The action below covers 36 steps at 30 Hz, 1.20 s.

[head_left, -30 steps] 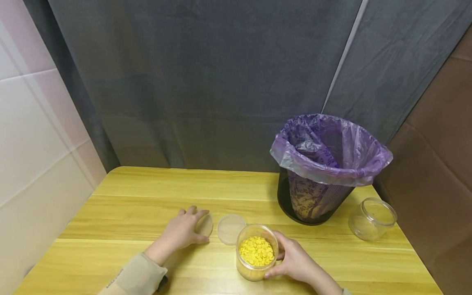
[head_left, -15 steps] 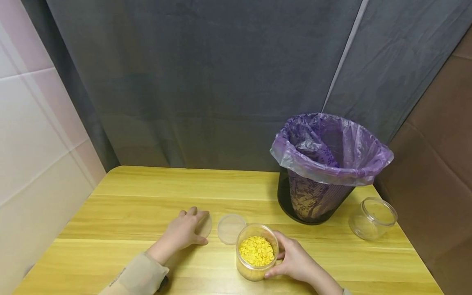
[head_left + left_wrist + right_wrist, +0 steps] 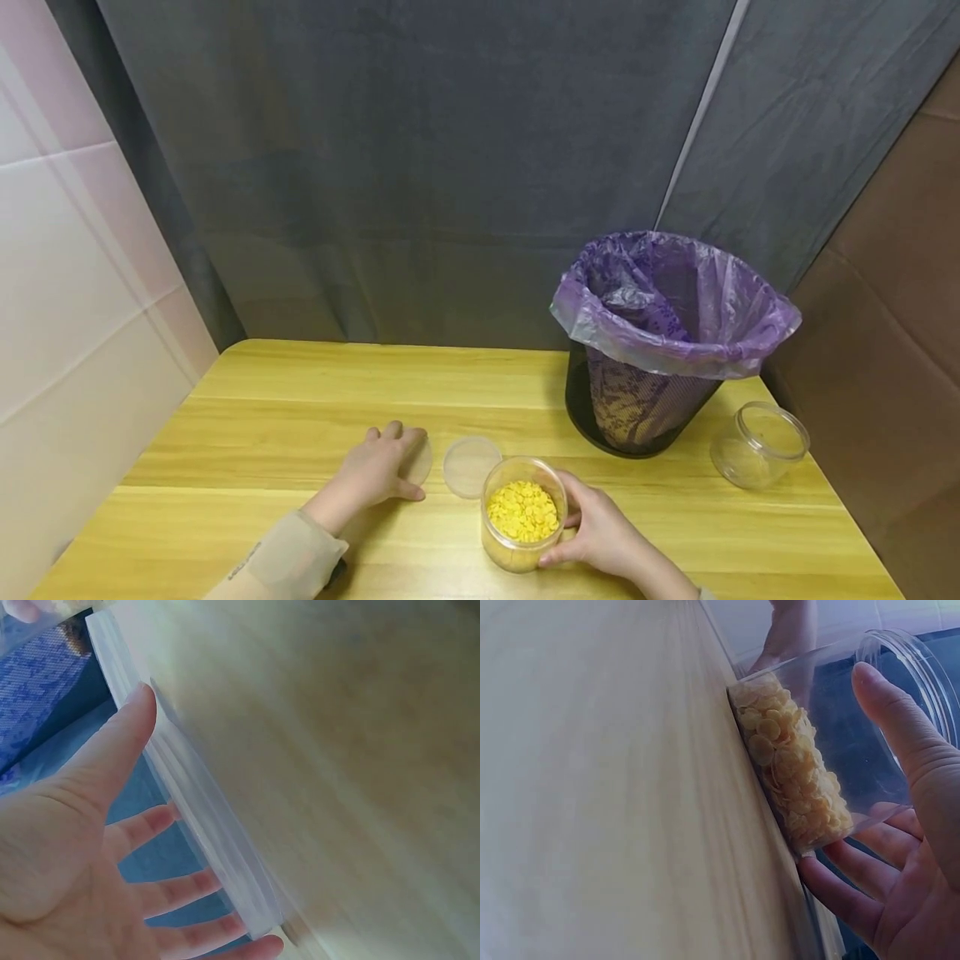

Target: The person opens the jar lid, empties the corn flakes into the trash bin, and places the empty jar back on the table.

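Note:
On the table, my left hand point(image 3: 371, 471) lies over a clear round lid point(image 3: 420, 463), its fingers spread across it. In the left wrist view, the thumb and fingertips reach the rim of that lid point(image 3: 206, 806) from different sides. My right hand point(image 3: 602, 529) grips the side of a clear plastic jar point(image 3: 498, 551), partly filled with yellow flakes point(image 3: 522, 510). The jar stands upright with its mouth uncovered. In the right wrist view, the thumb is on the near wall and the fingers go around near the base of the jar point(image 3: 840, 742).
A second clear lid point(image 3: 471, 467) lies between the left hand and the jar. Behind to the right stands a black mesh bin point(image 3: 637, 408) lined with a purple bag point(image 3: 675, 350). Another clear jar point(image 3: 750, 454), unlidded, is near the right edge of the wooden table point(image 3: 300, 375).
My left hand has settled a touch lower over the lid, and the left sleeve has shifted slightly right. The right hand and the jar stay in place.

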Tool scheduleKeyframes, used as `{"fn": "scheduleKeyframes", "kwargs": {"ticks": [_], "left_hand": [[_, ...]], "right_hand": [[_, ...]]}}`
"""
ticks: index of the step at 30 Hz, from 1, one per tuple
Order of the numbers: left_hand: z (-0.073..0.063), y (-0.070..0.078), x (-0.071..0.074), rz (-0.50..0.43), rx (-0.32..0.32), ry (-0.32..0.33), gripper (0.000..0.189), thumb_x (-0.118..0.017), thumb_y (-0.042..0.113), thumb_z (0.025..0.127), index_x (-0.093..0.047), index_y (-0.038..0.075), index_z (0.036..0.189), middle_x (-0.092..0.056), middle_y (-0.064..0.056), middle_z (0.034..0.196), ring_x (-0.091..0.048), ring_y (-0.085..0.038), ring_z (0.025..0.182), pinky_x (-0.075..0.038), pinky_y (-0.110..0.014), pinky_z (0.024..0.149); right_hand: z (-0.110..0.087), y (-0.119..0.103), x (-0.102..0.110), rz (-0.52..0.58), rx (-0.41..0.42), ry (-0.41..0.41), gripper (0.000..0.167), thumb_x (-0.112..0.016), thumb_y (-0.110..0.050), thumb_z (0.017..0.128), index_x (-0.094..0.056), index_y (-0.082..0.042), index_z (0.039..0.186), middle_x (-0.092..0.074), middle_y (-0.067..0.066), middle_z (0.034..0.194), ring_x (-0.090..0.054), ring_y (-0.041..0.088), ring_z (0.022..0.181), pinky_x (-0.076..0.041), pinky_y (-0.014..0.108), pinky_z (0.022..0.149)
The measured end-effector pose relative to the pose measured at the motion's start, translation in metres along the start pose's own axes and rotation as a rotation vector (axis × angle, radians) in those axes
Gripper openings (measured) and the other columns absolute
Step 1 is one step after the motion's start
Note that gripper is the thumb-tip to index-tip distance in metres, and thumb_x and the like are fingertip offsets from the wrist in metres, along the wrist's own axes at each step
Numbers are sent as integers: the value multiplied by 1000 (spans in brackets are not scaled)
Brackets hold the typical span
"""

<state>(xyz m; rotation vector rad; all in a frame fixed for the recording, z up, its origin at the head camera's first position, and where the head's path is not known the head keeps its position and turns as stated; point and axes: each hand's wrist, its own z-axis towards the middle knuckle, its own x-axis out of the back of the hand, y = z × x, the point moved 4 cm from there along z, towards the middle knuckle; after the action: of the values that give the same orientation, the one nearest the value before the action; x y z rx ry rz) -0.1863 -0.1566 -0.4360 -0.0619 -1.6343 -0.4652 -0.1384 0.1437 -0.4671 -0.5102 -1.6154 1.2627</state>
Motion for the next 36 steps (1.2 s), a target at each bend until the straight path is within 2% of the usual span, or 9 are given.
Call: {"fn": "scheduleKeyframes", "kwargs": {"ticks": [4, 10, 17, 22, 29, 34, 36], "left_hand": [[2, 0, 1, -8, 4, -8, 87, -87, 42, 58, -54, 10, 131, -52, -20, 121, -51, -36, 91, -53, -46, 60], [2, -2, 2, -17, 19, -24, 88, -87, 44, 59, -52, 11, 133, -48, -23, 128, -51, -44, 101, -52, -52, 63], [0, -5, 1, -51, 7, -24, 92, -85, 48, 60, -49, 12, 136, -43, -27, 135, -46, -51, 111, -50, -61, 70], [2, -6, 5, -57, -13, -23, 93, -79, 55, 67, -45, 10, 141, -39, -30, 138, -43, -54, 115, -47, -66, 74], [10, 2, 16, -65, -25, 5, 86, -74, 56, 75, -44, 11, 142, -38, -29, 140, -42, -53, 118, -45, -66, 78], [17, 12, 27, -77, -53, 46, 83, -75, 52, 76, -45, 10, 141, -43, -26, 136, -46, -49, 116, -47, -62, 79], [21, 16, 32, -91, -60, 57, 82, -76, 51, 76, -45, 11, 141, -44, -25, 135, -46, -48, 115, -47, -61, 79]], "right_hand": [[-1, 0, 0, -40, -1, 6, 107, -91, -38, 56, -37, -16, 146, -55, 11, 130, -62, 13, 88, -51, 29, 79], [0, -2, 0, -48, 13, 14, 110, -91, -37, 56, -35, -20, 148, -53, 11, 132, -58, 14, 87, -50, 29, 78], [1, -8, -2, 8, 4, -5, 106, -92, -28, 58, -35, -17, 147, -51, 6, 136, -58, 19, 98, -45, 32, 88], [0, -7, -1, -6, 19, 10, 107, -91, -34, 56, -36, -19, 146, -52, 5, 136, -60, 18, 101, -40, 43, 96], [-1, -8, 6, -45, 33, 28, 105, -91, -38, 56, -38, -20, 145, -52, 4, 136, -60, 18, 103, -42, 43, 95], [-3, -10, 15, -47, 25, 61, 107, -91, -39, 54, -39, -18, 145, -49, 10, 139, -52, 27, 118, -33, 57, 101], [-4, -12, 19, -39, 27, 70, 106, -91, -38, 55, -39, -17, 145, -49, 12, 138, -51, 29, 119, -32, 59, 101]]}}
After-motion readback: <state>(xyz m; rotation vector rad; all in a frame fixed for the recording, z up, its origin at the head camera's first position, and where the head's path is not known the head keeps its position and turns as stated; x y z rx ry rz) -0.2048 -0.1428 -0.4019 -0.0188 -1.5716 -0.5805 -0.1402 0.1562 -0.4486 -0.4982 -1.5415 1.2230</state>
